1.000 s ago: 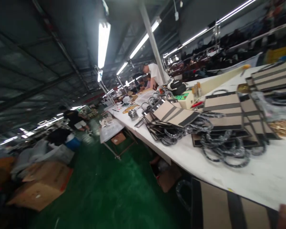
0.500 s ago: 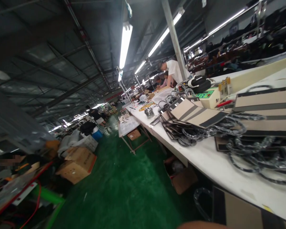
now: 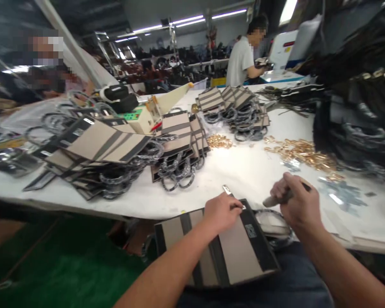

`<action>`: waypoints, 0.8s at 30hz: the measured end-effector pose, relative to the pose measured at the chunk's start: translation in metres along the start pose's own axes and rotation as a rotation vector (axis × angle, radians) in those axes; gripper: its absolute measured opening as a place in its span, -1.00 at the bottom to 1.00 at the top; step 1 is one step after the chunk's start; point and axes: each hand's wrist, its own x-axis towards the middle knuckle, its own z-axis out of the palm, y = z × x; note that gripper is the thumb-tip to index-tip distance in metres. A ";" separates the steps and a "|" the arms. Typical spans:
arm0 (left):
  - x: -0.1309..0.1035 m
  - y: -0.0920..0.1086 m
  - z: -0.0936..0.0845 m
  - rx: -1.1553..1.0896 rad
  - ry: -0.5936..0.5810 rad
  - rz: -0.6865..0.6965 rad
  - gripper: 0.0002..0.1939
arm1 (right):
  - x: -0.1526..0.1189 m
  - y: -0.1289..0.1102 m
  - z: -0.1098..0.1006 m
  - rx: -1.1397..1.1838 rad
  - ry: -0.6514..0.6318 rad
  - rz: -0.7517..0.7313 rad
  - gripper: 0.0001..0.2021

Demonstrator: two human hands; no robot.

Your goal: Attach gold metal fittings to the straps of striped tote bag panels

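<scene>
A beige and black striped panel [image 3: 240, 252] lies over my lap at the table's front edge, a plastic-wrapped handle [image 3: 272, 218] at its right side. My left hand [image 3: 223, 211] rests on its upper part, fingers closed by a small metal piece [image 3: 226, 188]; whether they grip it is unclear. My right hand [image 3: 297, 196] is wrapped round a grey-brown tool [image 3: 277, 200], held just above the handle. Gold-coloured metal pieces [image 3: 303, 152] and flat silver pieces [image 3: 343, 194] lie farther back on the right.
Stacks of striped panels [image 3: 176, 132] with wrapped handles stand on the white table [image 3: 141, 201]. Behind them is a machine with a green panel [image 3: 136, 116]. Dark bags [image 3: 359, 124] fill the right side. A person in a light shirt [image 3: 239, 62] works beyond the table.
The view has swung right, from the aisle to the table. Both my hands now show, the right holding a tool; before, only a blurred bit of skin showed at the bottom edge.
</scene>
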 end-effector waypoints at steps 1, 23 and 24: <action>0.002 -0.003 0.000 -0.013 0.024 0.009 -0.82 | 0.002 -0.004 0.001 0.030 0.021 0.003 -0.59; 0.000 -0.009 -0.010 -0.080 0.021 -0.088 -0.72 | -0.007 0.039 0.055 -0.320 -0.310 0.178 -0.52; 0.002 -0.010 -0.013 -0.083 0.005 -0.099 -0.67 | -0.009 0.038 0.055 -0.373 -0.344 0.163 -0.51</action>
